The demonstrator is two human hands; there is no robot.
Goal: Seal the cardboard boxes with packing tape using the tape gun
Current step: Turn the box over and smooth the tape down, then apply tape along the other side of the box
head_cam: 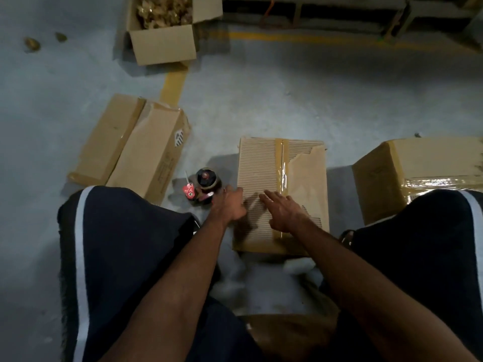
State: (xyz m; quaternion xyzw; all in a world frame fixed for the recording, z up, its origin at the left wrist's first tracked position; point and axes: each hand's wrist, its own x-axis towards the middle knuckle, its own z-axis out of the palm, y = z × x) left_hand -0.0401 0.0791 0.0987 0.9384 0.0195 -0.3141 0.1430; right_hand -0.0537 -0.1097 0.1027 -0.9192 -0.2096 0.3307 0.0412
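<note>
box [281, 194] on floor between your knees, seam taped | tape gun [202, 188] just left of it | left hand [230, 205] at box edge — fingers hidden, cannot tell | right hand [283, 212] flat, fingers spread | risk: torn liner — tape lifts

No legible text. The flattened carton [130, 147] carries a striped printed mark and faint print lines, too blurred to read. The tape gun [201, 186] bears a small unreadable emblem.
</note>
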